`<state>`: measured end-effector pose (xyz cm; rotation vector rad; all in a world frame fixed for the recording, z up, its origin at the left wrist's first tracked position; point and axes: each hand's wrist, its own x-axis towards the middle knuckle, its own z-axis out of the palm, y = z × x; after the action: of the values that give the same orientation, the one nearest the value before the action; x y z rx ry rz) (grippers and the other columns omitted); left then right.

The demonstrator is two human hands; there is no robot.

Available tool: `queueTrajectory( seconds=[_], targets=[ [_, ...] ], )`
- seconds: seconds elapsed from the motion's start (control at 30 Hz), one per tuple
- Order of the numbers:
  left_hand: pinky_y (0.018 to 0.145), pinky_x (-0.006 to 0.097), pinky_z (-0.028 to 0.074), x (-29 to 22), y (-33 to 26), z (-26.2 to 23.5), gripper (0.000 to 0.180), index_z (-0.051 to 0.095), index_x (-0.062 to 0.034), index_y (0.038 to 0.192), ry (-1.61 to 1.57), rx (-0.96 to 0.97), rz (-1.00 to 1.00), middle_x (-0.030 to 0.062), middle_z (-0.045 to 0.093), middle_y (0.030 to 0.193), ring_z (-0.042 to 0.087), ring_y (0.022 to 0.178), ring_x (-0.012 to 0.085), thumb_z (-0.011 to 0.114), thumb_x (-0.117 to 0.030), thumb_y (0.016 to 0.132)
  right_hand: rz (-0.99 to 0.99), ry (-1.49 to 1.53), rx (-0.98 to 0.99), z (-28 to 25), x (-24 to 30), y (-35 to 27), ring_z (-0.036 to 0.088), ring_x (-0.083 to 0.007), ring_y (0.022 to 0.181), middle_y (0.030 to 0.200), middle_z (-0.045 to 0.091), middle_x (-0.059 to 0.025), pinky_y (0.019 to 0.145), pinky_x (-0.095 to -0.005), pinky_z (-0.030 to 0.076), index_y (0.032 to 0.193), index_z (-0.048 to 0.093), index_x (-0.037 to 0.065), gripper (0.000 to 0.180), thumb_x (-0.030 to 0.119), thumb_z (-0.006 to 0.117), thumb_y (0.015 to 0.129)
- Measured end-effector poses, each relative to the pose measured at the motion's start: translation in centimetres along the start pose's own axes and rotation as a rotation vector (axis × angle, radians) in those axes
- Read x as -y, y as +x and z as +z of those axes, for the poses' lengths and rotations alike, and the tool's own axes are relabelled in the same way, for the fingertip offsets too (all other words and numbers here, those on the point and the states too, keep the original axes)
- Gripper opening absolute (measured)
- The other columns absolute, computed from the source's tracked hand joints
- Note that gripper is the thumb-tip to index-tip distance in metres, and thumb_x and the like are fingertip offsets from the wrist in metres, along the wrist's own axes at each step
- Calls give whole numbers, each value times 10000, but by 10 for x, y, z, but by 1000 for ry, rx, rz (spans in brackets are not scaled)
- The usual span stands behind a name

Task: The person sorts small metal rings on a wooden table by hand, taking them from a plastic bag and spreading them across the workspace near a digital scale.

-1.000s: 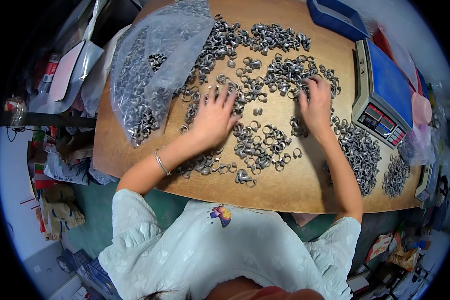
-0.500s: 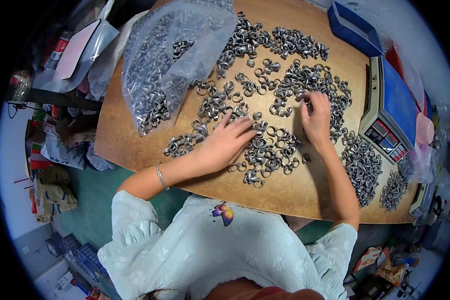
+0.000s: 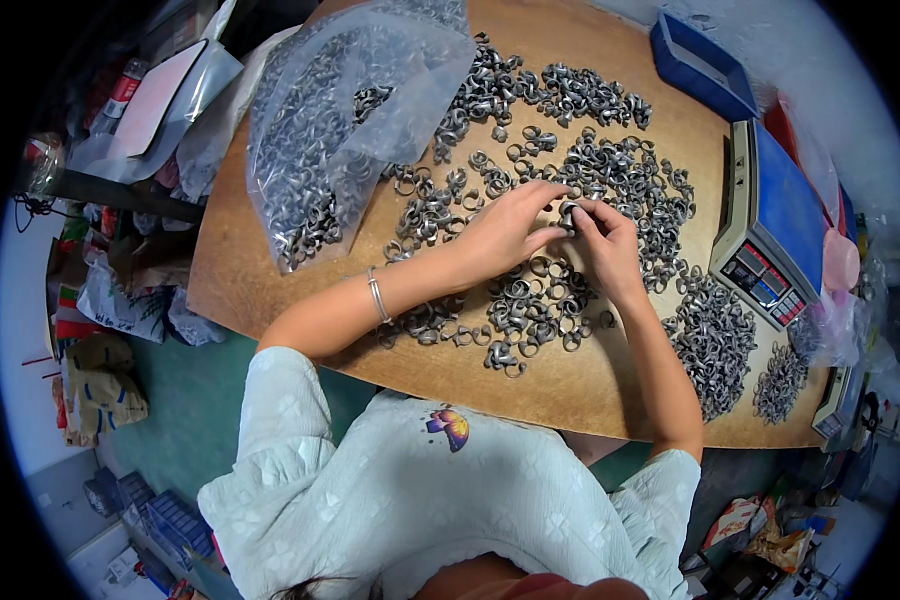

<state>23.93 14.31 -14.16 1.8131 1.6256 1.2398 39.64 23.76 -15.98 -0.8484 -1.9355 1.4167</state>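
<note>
Many small grey metal rings (image 3: 530,300) lie scattered across a brown wooden table (image 3: 270,290). Above the middle of the spread, my left hand (image 3: 505,232) and my right hand (image 3: 602,245) meet, fingertips pinched together on one metal ring (image 3: 568,215). A thin bracelet circles my left wrist (image 3: 376,298). More rings (image 3: 620,175) lie just beyond my fingers, and a dense heap (image 3: 715,345) lies to the right of my right forearm.
A clear plastic bag of rings (image 3: 340,120) lies at the table's far left. A blue-topped weighing scale (image 3: 770,230) stands at the right, a blue tray (image 3: 700,65) behind it. Bags and boxes (image 3: 100,300) crowd the floor at the left.
Both hands lifted off the spread rings and came together over the middle of the table, closing on a single ring. The view has shifted slightly.
</note>
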Motion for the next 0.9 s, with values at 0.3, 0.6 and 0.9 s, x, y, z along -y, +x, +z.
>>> queueTrajectory(
  seconds=[0.3,0.6,0.9],
  targets=[
    [684,244,519,-10,-1,3,303,600,50,1027,-160,-48,-226,94,643,914,629,786,114,711,-78,776,236,382,-87,4,27,-15,598,-79,752,876,636,-36,655,-217,499,951,644,-11,154,118,630,868],
    [769,279,496,-16,-7,-6,168,638,11,923,-322,-70,-119,100,628,987,611,928,168,674,-4,760,410,595,-64,8,32,-26,531,-43,737,814,581,14,650,-205,444,929,617,25,146,166,592,901],
    [761,261,469,-11,-11,-2,133,581,12,955,-714,-50,-347,76,564,1009,554,903,137,602,-16,827,429,752,33,14,42,-31,579,-130,671,799,589,-49,614,-253,494,962,547,-2,165,159,548,925]
  ],
)
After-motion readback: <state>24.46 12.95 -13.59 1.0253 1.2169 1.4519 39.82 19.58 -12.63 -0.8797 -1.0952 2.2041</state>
